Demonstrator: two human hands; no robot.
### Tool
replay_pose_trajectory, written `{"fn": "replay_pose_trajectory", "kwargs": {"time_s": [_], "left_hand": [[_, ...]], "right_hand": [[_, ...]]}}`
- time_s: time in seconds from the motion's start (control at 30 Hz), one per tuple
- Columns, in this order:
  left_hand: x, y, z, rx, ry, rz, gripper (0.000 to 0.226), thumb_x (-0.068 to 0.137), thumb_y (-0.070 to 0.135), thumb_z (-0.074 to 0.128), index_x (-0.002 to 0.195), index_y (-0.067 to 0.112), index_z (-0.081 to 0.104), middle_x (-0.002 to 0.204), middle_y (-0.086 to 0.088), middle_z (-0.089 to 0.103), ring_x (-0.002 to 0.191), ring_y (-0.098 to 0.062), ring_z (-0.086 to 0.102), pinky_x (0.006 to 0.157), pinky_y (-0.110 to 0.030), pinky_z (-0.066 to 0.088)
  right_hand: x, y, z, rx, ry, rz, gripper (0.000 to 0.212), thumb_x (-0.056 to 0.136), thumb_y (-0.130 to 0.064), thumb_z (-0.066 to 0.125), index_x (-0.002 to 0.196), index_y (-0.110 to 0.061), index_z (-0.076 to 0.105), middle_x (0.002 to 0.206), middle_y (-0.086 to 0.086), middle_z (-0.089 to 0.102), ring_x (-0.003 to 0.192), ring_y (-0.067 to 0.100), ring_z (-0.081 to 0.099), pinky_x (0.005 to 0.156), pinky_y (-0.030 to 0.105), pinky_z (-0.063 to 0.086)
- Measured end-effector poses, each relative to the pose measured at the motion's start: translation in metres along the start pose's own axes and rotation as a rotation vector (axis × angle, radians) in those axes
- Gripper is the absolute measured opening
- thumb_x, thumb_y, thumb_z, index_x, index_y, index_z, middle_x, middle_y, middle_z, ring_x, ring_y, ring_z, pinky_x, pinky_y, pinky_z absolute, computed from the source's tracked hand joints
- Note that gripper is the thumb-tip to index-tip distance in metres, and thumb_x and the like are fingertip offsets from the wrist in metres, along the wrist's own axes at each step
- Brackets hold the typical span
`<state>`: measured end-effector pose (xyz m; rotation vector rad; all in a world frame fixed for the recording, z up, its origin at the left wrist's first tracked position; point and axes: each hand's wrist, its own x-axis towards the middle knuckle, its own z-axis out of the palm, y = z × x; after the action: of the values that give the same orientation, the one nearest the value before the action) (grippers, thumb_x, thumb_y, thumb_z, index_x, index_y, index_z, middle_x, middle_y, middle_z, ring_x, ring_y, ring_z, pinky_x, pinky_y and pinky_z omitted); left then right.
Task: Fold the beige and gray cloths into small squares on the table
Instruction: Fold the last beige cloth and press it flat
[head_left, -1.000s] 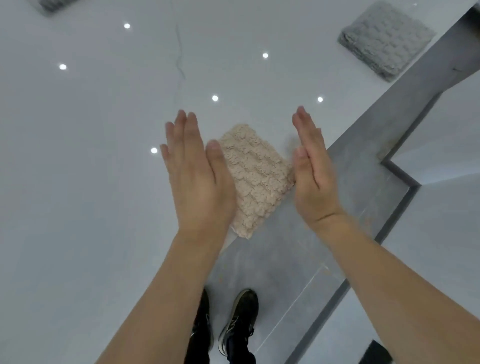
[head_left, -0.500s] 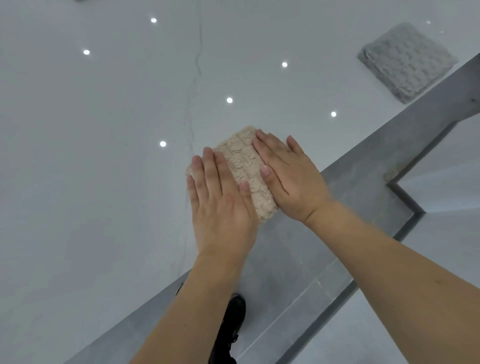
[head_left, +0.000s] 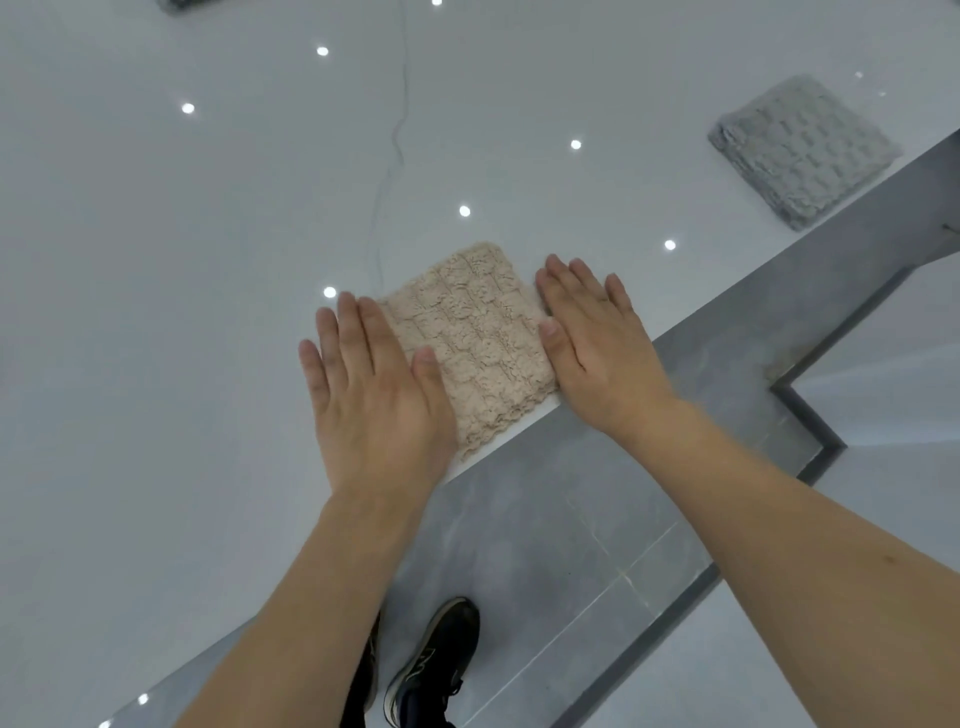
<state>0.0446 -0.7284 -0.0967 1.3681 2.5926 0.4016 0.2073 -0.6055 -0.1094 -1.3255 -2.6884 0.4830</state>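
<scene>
Two flat hands flank one folded square in the head view, the only view there is. The beige knitted cloth folded into a small thick square (head_left: 475, 338) lies on the glossy white table (head_left: 156, 312), its near corner at the table's edge, one diagonal running from about 11 o'clock to 5 o'clock. The left hand (head_left: 371, 395) rests at the cloth's 8 o'clock side, fingers straight and spread, thumb tip lying on the cloth's left margin, gripping nothing. The right hand (head_left: 595, 338) lies at its 3 o'clock side, fingers straight, its inner edge touching the cloth's right border, likewise holding nothing. Both hands are equally close, so either could lift it or square it up. The gray knitted cloth folded into a square (head_left: 802, 150) sits well apart toward 2 o'clock, near the table's far right edge, closer to the right hand. Both cloths look already folded; the job appears nearly finished, with only tidying left. Dark sneakers (head_left: 431, 665) show on the gray tiled floor (head_left: 571, 519) below.
</scene>
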Motion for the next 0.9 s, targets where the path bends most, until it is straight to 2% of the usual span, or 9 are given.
{"fn": "replay_pose_trajectory", "kwargs": {"time_s": [0.13, 0.23, 0.37, 0.7, 0.83, 0.9], "left_hand": [[0.034, 0.043, -0.009, -0.082, 0.031, 0.242, 0.063, 0.101, 0.036, 0.017, 0.153, 0.002, 0.013, 0.162, -0.013, 0.007, 0.150, -0.026, 0.000, 0.121, -0.039, -0.005], [0.054, 0.081, -0.002, -0.051, -0.023, 0.435, 0.061, 0.102, 0.034, 0.023, 0.153, 0.002, 0.014, 0.162, -0.012, 0.008, 0.150, -0.027, 0.001, 0.121, -0.038, -0.005], [0.072, 0.110, 0.010, -0.019, -0.135, 0.589, 0.060, 0.104, 0.035, 0.022, 0.154, 0.004, 0.008, 0.163, -0.010, 0.001, 0.150, -0.024, -0.005, 0.120, -0.035, -0.008], [0.136, 0.173, 0.030, -0.165, -0.248, 0.770, 0.059, 0.105, 0.036, 0.025, 0.154, 0.004, 0.013, 0.163, -0.010, 0.009, 0.150, -0.024, 0.002, 0.122, -0.036, 0.003], [0.161, 0.213, 0.037, -0.196, -0.277, 0.854, 0.067, 0.100, 0.045, 0.014, 0.154, 0.005, 0.015, 0.162, -0.009, 0.011, 0.150, -0.023, 0.004, 0.122, -0.037, 0.003], [0.171, 0.234, 0.043, -0.218, -0.302, 0.861, 0.067, 0.100, 0.045, 0.014, 0.154, 0.005, 0.014, 0.163, -0.008, 0.011, 0.150, -0.021, 0.002, 0.122, -0.037, 0.004]], "right_hand": [[-0.011, 0.013, -0.015, 0.259, 0.151, 0.171, 0.056, 0.103, -0.035, 0.018, 0.152, -0.010, 0.020, 0.161, 0.004, 0.015, 0.148, 0.014, 0.006, 0.121, 0.032, 0.003], [-0.021, 0.024, -0.028, 0.346, 0.236, 0.241, 0.055, 0.104, -0.034, 0.022, 0.153, -0.011, 0.017, 0.161, 0.002, 0.011, 0.148, 0.010, 0.006, 0.121, 0.030, 0.007], [-0.031, 0.044, -0.035, 0.386, 0.315, 0.374, 0.054, 0.105, -0.033, 0.025, 0.153, -0.011, 0.015, 0.162, 0.001, 0.008, 0.148, 0.010, 0.004, 0.120, 0.030, 0.007], [-0.009, 0.087, -0.056, 0.454, 0.480, 0.664, 0.054, 0.104, -0.029, 0.027, 0.154, -0.015, 0.010, 0.162, -0.004, 0.007, 0.146, 0.002, 0.003, 0.114, 0.015, 0.002], [0.007, 0.118, -0.075, 0.510, 0.582, 0.760, 0.055, 0.104, -0.030, 0.026, 0.154, -0.016, 0.008, 0.162, -0.005, 0.002, 0.146, 0.002, 0.000, 0.115, 0.018, 0.001], [0.013, 0.136, -0.084, 0.531, 0.604, 0.790, 0.055, 0.105, -0.030, 0.026, 0.154, -0.016, 0.008, 0.162, -0.006, 0.002, 0.146, 0.001, 0.000, 0.112, 0.012, -0.001]]}}
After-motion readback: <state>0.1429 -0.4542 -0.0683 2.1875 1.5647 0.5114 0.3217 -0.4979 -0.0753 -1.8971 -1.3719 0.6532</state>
